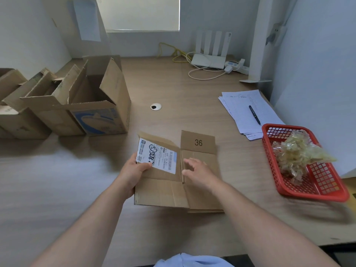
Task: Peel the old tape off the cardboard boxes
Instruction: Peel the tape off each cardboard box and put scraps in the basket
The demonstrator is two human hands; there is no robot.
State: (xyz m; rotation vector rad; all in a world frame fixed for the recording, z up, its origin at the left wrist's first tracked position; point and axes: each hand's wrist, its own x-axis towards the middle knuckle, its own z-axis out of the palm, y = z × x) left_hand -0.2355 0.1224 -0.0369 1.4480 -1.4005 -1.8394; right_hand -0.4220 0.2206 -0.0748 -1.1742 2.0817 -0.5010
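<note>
Your left hand grips the flattened box at its left edge (thumb on the label). Your right hand is over it, fingers loosely spread.

left hand: fingers hidden under flat box, only the thumb shows on top
right hand: slightly blurred; touching the box or just above it, can't tell
label: print too small to read, near-left corner covered by thumb
far-left boxes: cut by left edge, insides mostly hidden by flaps
basket: near-right corner smeared
tape wad: blurred, strips can't be told apart
papers: writing too small; near edge behind basket
blue cloth: cut by bottom edge, unclear what it is
</note>
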